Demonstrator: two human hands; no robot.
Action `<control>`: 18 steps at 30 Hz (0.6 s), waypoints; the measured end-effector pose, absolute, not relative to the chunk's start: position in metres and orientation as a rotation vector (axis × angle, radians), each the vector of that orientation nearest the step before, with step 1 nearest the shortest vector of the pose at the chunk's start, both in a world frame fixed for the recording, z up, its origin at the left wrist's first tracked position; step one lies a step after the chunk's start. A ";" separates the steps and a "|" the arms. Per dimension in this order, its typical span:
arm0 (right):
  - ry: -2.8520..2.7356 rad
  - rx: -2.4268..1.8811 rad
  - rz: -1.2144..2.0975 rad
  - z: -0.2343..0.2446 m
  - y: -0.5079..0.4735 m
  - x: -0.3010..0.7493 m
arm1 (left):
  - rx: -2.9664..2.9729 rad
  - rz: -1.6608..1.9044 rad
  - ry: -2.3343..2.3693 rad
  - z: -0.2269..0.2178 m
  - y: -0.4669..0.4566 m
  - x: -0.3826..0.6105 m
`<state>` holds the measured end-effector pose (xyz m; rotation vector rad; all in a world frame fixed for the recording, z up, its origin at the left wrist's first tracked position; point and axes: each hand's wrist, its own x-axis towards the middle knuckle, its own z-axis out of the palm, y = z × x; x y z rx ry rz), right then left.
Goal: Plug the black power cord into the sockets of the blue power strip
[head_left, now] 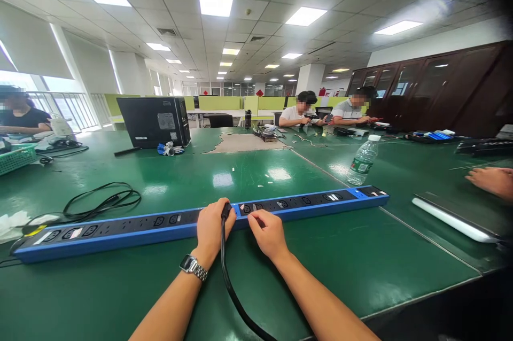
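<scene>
A long blue power strip (pixel 160 235) with a black socket face lies across the green table. My left hand (pixel 211 227), a metal-band watch on its wrist, is closed around a black power plug (pixel 226 209) at the strip's middle. From that plug a thick black cable (pixel 227 277) runs down toward me. Whether the plug is seated in a socket is hidden by my fingers. Just to the right, my right hand (pixel 267 234) has its fingers curled and pinched at the strip's near edge, beside a socket (pixel 245 209). What its fingertips hold, if anything, is hidden.
Beyond the strip stand a water bottle (pixel 363 162) and a black computer case (pixel 154 122), with gloves (pixel 171 149) beside it. A thin black cord (pixel 102 202) lies left. At right are a dark flat device (pixel 452 215) and another person's hand (pixel 492 180). Several people sit around the table.
</scene>
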<state>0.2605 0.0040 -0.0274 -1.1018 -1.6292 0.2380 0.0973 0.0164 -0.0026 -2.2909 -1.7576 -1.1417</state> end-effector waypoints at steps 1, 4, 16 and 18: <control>-1.623 -1.110 0.252 -0.028 0.004 0.261 | -2.282 -1.154 -1.753 -0.003 0.017 0.097; -1.609 -1.125 0.286 -0.028 0.005 0.261 | -2.241 -1.186 -1.750 -0.004 0.018 0.098; -1.573 -1.255 0.411 -0.035 0.012 0.265 | -2.315 -1.211 -1.661 -0.012 0.020 0.085; -1.569 -1.264 0.416 -0.036 0.013 0.265 | -2.340 -1.188 -1.601 -0.015 0.021 0.085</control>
